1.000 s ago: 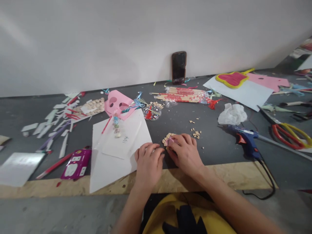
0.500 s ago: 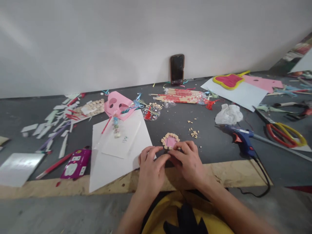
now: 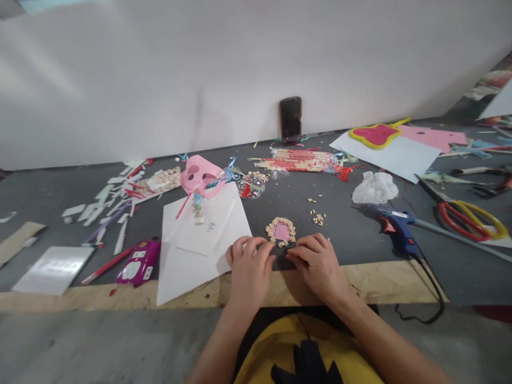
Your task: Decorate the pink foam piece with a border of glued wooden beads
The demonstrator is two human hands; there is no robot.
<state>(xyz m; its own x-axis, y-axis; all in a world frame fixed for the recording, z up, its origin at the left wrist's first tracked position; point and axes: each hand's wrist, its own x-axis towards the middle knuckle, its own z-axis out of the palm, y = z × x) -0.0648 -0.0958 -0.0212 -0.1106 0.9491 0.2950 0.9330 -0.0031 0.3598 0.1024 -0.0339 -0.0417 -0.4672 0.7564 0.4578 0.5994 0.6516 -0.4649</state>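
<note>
A small pink paper piece (image 3: 280, 231) lies on the dark tabletop, ringed by short pale wooden pieces (image 3: 269, 230). My left hand (image 3: 251, 265) rests at the lower left of this ring, fingers bent and thumb apart from the index finger, with nothing visible in it. On the lower right side, my right hand (image 3: 318, 266) has its thumb and fingertips pinched together. Whatever sits between them is too small or hidden to make out. Loose pale wooden pieces (image 3: 319, 217) are scattered just beyond the right hand.
White sheets (image 3: 172, 272) and a pink mask-shaped paper (image 3: 202, 176) lie on the left, near a purple packet (image 3: 140, 261). To the right are a blue glue gun (image 3: 402, 229), crumpled white tissue (image 3: 375, 188) and scissors (image 3: 466, 216). A phone (image 3: 290, 120) leans against the wall.
My hands have drawn apart at the near edge of the ring, the right moving slightly right. More of the ring shows. The camera view has shifted a little to the left.
</note>
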